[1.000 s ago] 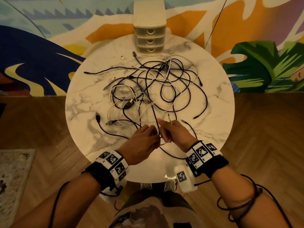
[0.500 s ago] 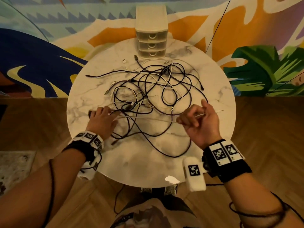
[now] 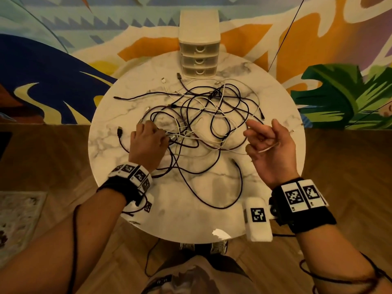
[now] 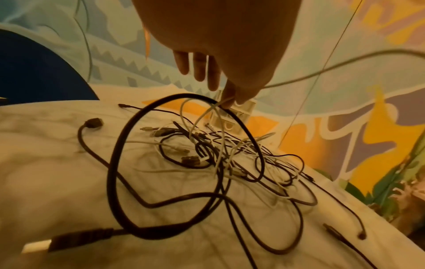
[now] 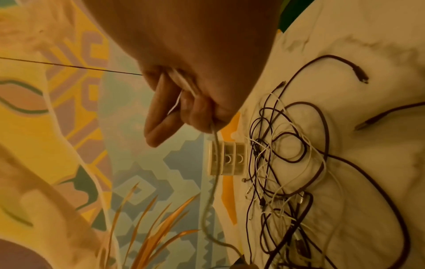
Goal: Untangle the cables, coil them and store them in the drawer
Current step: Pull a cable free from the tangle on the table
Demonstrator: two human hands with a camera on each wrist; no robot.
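R hand (image 3: 270, 149) grips white cable (image 3: 267, 148), L hand (image 3: 148, 143) pinches tangle (image 3: 203, 122) (mid-desk); hard pull = tighter knots.

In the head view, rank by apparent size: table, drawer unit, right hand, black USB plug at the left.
1. Table
2. Drawer unit and right hand: similar; the hand is nearer the camera, so unranked
3. USB plug

Moved apart from a meeting at the near edge of the table (image 3: 212, 219): left hand (image 3: 147, 145) now left of centre, pinching a white cable (image 3: 269, 147) in the tangle (image 3: 203, 122); right hand (image 3: 270, 149) raised at centre right, cable across its palm.
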